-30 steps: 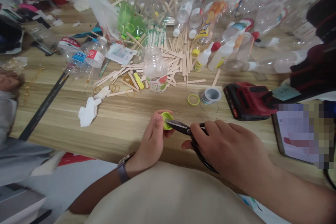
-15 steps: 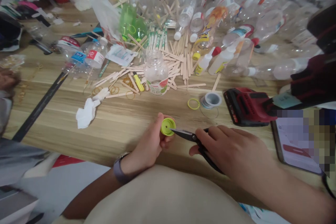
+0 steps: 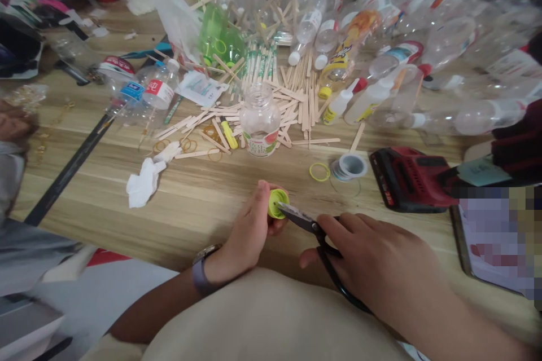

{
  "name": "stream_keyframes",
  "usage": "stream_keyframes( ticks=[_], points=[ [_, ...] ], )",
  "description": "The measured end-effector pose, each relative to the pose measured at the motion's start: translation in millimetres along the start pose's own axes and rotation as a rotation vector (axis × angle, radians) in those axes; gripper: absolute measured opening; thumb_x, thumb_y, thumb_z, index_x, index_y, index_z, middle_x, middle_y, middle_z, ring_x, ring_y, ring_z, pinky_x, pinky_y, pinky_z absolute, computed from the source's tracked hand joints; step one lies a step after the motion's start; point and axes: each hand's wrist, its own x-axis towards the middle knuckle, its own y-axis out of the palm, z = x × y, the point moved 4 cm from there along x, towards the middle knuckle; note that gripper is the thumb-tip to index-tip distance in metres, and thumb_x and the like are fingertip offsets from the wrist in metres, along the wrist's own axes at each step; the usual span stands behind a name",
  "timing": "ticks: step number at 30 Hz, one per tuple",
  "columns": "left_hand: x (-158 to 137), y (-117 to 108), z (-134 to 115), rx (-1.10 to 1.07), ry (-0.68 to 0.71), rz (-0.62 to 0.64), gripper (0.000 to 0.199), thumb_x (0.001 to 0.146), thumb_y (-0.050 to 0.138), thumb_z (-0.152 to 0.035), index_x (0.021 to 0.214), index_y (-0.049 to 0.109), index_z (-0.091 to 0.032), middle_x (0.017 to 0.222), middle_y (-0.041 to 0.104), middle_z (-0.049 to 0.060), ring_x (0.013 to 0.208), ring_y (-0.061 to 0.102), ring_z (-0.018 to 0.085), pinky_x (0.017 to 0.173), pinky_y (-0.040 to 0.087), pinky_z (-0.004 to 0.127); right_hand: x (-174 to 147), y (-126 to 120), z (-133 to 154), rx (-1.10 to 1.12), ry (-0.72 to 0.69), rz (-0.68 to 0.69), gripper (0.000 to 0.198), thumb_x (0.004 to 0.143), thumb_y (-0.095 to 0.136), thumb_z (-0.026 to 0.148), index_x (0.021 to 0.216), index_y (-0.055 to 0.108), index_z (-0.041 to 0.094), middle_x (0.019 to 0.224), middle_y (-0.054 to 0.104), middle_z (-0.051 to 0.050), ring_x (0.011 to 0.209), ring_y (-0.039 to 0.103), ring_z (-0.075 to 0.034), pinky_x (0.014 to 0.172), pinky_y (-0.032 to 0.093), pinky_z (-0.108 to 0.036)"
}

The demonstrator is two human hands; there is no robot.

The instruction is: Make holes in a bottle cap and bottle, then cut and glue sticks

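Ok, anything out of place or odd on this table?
Craft sticks lie scattered loose around the open jar, and a crumpled tissue sits alone. The left hand holds a green cap against scissors in the right hand.

Upright clear jar (image 3: 259,120) among scattered wooden sticks (image 3: 296,90); red power tool (image 3: 412,177) right.

Two hands work here, the left (image 3: 248,234) and the right (image 3: 381,262). One green cap (image 3: 278,203), one pair of scissors (image 3: 313,228). One small open jar (image 3: 259,120) stands on the table (image 3: 203,197). One yellow ring (image 3: 319,171), one wire spool (image 3: 349,166), one red tool (image 3: 409,177), one white tissue (image 3: 144,180), one yellow marker (image 3: 229,133). Two glue bottles (image 3: 341,102). The craft sticks (image 3: 296,96) and the clear plastic bottles (image 3: 423,39) are heaped too thickly to count.
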Motion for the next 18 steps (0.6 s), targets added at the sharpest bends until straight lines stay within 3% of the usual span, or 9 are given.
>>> stream_keyframes(
  ticks=[7,12,18],
  points=[
    [-2.3,-2.5,5.4,0.008,0.016,-0.028,0.056,0.086,0.042,-0.073,0.093,0.055,-0.019,0.055,0.049,-0.004,0.051,0.042,0.01,0.047,0.032,0.019,3.2,-0.1,4.3,-0.095,0.001,-0.002,0.061,0.101,0.014,0.053,0.07,0.057,0.022,0.056,0.053,-0.001,0.045,0.056,-0.02,0.051,0.026,-0.031],
    [0.1,-0.2,7.4,-0.016,-0.005,-0.039,0.057,0.085,0.041,-0.075,0.091,0.053,-0.019,0.053,0.047,-0.005,0.047,0.039,0.008,0.045,0.029,0.018,2.8,-2.6,6.7,-0.208,-0.037,-0.022,0.049,0.104,0.023,0.038,0.07,0.054,0.021,0.056,0.049,-0.001,0.049,0.054,-0.02,0.055,0.025,-0.031],
    [3.7,7.1,3.3,-0.178,-0.237,0.043,0.047,0.095,0.032,-0.059,0.077,0.046,-0.019,0.048,0.032,-0.008,0.042,0.023,0.006,0.04,0.015,0.017,4.7,4.5,0.2,-0.177,-0.117,0.009,0.037,0.102,0.036,0.031,0.07,0.051,0.021,0.056,0.049,0.0,0.049,0.052,-0.019,0.055,0.022,-0.031]
  ],
)
